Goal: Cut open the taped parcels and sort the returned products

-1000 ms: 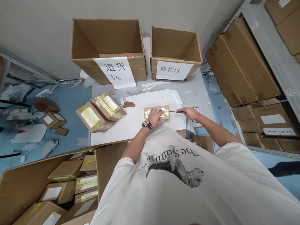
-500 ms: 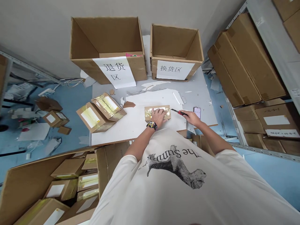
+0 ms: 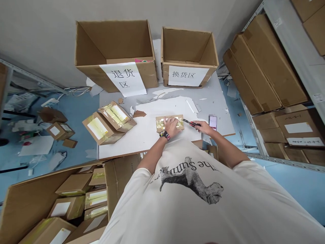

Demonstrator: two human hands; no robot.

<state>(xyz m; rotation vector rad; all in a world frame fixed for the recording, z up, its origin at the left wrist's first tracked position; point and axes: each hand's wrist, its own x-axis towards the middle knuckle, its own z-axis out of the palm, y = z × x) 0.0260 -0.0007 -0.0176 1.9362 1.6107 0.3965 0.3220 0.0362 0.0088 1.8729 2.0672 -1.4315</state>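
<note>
A small taped cardboard box lies on the white sheet near the table's front edge. My left hand, with a watch on the wrist, rests on top of it with fingers spread. To its right, my right hand is closed around a red and black utility knife. The knife points left, its tip at the box's right end; whether it touches is hard to tell. Just beyond my right hand lies a phone.
Two taped boxes lean together at the table's left. Large open cartons with paper signs stand along the back. A big carton of parcels is at lower left. Shelves hold boxes at right.
The knife and my right hand have shifted slightly left, bringing the knife's tip closer to the box's right end. My left hand stays on the box.
</note>
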